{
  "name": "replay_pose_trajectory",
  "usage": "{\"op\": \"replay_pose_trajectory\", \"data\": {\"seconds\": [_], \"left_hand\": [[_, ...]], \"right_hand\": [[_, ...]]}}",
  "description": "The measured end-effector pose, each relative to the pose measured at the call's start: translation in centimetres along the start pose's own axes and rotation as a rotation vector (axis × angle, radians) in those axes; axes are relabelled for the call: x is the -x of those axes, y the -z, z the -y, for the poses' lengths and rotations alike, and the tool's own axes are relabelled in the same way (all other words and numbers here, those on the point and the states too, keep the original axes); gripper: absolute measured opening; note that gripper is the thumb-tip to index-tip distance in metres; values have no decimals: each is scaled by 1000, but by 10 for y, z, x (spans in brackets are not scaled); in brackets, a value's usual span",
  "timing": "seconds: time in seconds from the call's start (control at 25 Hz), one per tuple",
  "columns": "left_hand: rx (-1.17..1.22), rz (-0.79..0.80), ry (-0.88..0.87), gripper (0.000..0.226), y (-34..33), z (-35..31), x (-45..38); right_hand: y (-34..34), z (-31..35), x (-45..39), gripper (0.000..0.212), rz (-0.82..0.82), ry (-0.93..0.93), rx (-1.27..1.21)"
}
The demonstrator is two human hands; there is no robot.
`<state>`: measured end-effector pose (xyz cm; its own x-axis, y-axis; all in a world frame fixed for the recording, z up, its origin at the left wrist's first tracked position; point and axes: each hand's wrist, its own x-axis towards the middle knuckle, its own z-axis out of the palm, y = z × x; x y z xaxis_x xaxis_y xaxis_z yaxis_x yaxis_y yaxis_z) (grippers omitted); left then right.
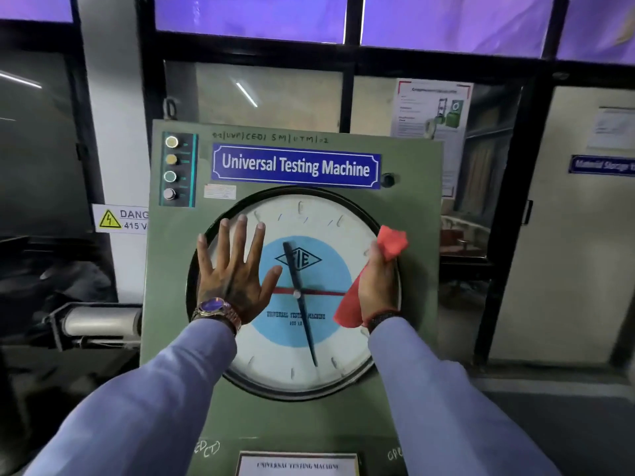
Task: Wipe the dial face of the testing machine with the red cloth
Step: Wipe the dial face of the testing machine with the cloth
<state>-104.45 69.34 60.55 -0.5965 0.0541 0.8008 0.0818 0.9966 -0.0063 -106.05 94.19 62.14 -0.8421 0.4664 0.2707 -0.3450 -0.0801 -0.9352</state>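
The round dial face point(302, 352) fills the middle of the green testing machine cabinet point(405, 159), with a white ring, a blue centre, a black pointer and a red pointer. My left hand point(233, 273) lies flat with spread fingers on the dial's left side, a watch on its wrist. My right hand point(378, 283) presses against the dial's right edge, closed around the red cloth point(391, 240), which sticks out above the fingers and hangs below the palm.
A blue "Universal Testing Machine" nameplate point(295, 166) sits above the dial, with indicator lamps point(171, 168) at the upper left. A yellow danger sign point(118, 219) hangs on the wall at left. Windows and a poster point(433, 111) stand behind. A pipe point(99, 321) juts out left.
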Motion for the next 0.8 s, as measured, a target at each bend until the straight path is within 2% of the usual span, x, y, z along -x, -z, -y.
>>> {"op": "replay_pose_trajectory", "data": {"seconds": [0.04, 0.12, 0.24, 0.36, 0.52, 0.68, 0.8], "left_hand": [[4, -2, 5, 87, -12, 5, -9], [17, -16, 13, 88, -39, 16, -26], [39, -13, 30, 90, -80, 31, -54], [43, -75, -4, 90, -129, 50, -75], [25, -187, -27, 93, -184, 75, -73], [91, -257, 96, 107, -200, 82, -63], [94, -247, 121, 111, -199, 84, -62]], "right_hand": [[-15, -4, -11, 78, -8, 139, 130], [-45, -16, -35, 88, -92, 359, 412], [-81, -39, -69, 84, -248, 597, 805], [-106, -73, -106, 80, -245, 791, 1112], [-141, -85, -138, 84, -233, 961, 1177], [-213, -69, -124, 66, -17, 1358, 1140], [-225, -70, -118, 60, 96, 1434, 1149]]}}
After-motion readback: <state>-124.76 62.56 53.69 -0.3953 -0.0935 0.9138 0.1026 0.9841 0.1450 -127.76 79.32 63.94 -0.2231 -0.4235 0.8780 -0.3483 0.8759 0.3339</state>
